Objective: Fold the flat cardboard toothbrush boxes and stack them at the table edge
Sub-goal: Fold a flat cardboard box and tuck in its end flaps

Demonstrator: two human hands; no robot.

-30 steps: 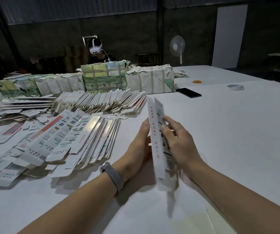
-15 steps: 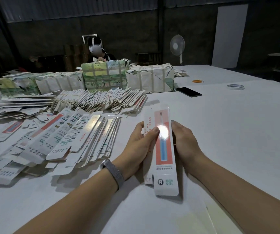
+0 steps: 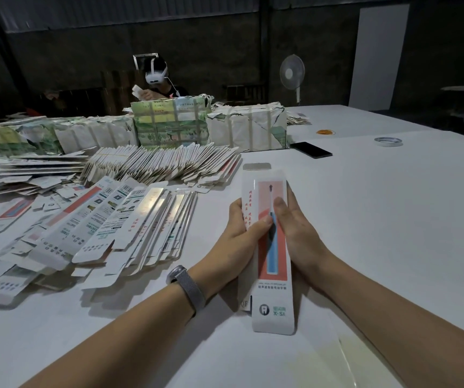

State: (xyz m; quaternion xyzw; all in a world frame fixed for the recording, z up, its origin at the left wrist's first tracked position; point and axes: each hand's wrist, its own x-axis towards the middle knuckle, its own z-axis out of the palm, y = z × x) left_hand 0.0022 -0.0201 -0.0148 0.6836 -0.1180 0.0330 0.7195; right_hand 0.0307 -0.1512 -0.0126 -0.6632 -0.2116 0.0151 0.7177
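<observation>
Both hands, the left hand and right hand, are gripping one toothbrush box by its long edges above the bench; it is looking light and creasable (glossy, probably slippery), best held mid-length.

Place: we stood in a dim packing workshop.
Evidence: we saw strapped carton bundles, heaps of flat boxes, corrugated wall.
</observation>
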